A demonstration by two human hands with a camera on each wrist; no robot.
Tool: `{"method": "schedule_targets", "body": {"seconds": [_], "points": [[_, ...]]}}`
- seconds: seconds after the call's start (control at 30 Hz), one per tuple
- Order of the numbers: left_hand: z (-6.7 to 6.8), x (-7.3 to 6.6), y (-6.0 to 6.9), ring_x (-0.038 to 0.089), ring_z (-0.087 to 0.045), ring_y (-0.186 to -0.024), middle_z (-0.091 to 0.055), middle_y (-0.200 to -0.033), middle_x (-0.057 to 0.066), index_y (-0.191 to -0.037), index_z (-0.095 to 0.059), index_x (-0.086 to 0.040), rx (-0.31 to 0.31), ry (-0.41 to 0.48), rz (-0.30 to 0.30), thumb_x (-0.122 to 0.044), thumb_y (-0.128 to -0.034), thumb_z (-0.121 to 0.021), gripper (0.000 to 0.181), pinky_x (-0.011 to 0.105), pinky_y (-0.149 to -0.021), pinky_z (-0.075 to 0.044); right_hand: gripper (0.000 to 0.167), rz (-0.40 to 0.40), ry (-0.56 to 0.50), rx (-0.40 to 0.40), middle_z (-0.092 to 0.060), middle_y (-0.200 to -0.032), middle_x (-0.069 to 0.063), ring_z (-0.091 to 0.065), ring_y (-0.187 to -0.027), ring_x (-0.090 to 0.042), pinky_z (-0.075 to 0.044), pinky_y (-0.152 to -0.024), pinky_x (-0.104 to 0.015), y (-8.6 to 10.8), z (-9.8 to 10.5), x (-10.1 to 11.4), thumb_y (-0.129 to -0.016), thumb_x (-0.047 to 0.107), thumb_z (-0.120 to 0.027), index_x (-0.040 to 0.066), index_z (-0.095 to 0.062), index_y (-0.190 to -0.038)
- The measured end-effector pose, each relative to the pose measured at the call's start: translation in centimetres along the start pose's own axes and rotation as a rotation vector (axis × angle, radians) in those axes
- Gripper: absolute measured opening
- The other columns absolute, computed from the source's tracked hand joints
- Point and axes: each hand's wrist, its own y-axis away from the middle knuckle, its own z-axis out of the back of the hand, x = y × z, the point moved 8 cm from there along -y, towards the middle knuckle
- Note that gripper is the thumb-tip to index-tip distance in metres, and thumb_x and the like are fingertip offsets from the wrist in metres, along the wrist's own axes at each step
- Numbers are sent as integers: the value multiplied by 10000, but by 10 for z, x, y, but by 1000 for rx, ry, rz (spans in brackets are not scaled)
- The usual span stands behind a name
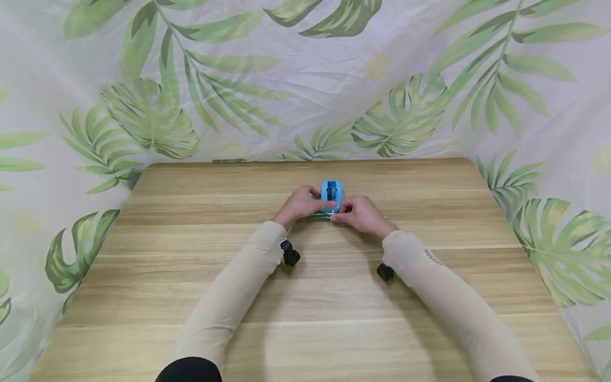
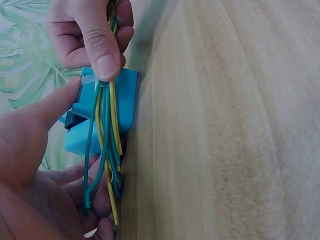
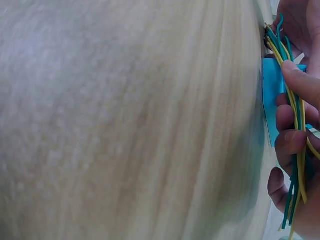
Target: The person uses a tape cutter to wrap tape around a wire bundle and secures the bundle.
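Note:
Near the far middle of the table stands a blue tape dispenser (image 1: 331,188). My left hand (image 1: 302,203) grips it from the left, with the thumb by the toothed cutter (image 2: 78,92) and the fingers along the other side. In my right hand (image 1: 364,214), thumb and fingers pinch a bundle of green and yellow wires (image 2: 105,131) in front of the dispenser. A short strip of clear tape (image 2: 88,79) reaches from the cutter to the wires beneath the right thumb. The right wrist view shows the wires (image 3: 299,135) passing between the right thumb and fingers.
The wood-grain table (image 1: 329,318) extends around both arms. A leaf-printed cloth (image 1: 315,95) hangs behind it and at its sides. Small black cameras (image 1: 290,254) sit on both wrists, over beige sleeves (image 1: 238,292).

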Motion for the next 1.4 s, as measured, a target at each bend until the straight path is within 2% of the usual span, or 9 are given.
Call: {"method": "schedule_targets", "body": {"seconds": [0.4, 0.63, 0.83, 0.93, 1.13, 1.3, 1.4], "points": [[-1, -3, -3, 245, -584, -1005, -649, -1150, 107, -1217, -600, -16, 5, -1, 5, -536, -811, -801, 689, 368, -841, -510, 348, -9, -14, 39, -494, -625, 10, -456, -634, -160, -341, -571, -283, -3, 2, -2, -908, 279, -780, 90, -598, -679], [-2, -7, 0, 244, -599, -980, -660, -1065, 90, -1204, -602, -24, 17, 46, 16, -510, -821, -803, 650, 360, -818, -513, 319, 23, 10, 80, -529, -616, 25, -468, -622, -145, -356, -569, -281, 0, 0, -1, -903, 258, -787, 108, -619, -678], [-2, -5, 1, 242, -588, -994, -648, -1098, 84, -1209, -606, -36, 13, 36, 24, -537, -813, -800, 668, 357, -814, -511, 309, 20, 0, 56, -544, -632, 21, -469, -629, -146, -359, -579, -287, 3, 0, -3, -892, 274, -797, 122, -626, -684], [-2, -3, 2, 244, -589, -994, -657, -1079, 85, -1224, -599, -30, 34, 44, 8, -578, -818, -777, 705, 363, -819, -510, 306, 21, 11, 51, -558, -642, 26, -475, -634, -141, -365, -578, -285, 4, 0, -3, -887, 301, -800, 136, -634, -690], [9, 11, 0, 234, -627, -989, -718, -962, 100, -1260, -604, -30, 71, 159, -18, -682, -881, -629, 755, 385, -894, -486, 299, 39, 17, 26, -574, -643, 24, -483, -643, -143, -372, -575, -289, 7, 4, 1, -865, 311, -821, 139, -657, -683], [18, 23, 4, 238, -647, -947, -711, -1016, 135, -1278, -612, -19, 91, 264, -39, -625, -945, -584, 692, 369, -880, -500, 282, 39, 15, 23, -571, -664, 26, -486, -660, -150, -393, -594, -298, 15, 6, 3, -858, 307, -827, 136, -664, -704], [16, 25, 12, 237, -648, -913, -709, -1080, 151, -1270, -629, -13, 156, 314, -49, -590, -973, -564, 653, 353, -808, -507, 282, 56, 16, 7, -569, -662, 33, -484, -647, -141, -403, -589, -301, 19, 8, 6, -854, 309, -829, 141, -662, -702]]}}
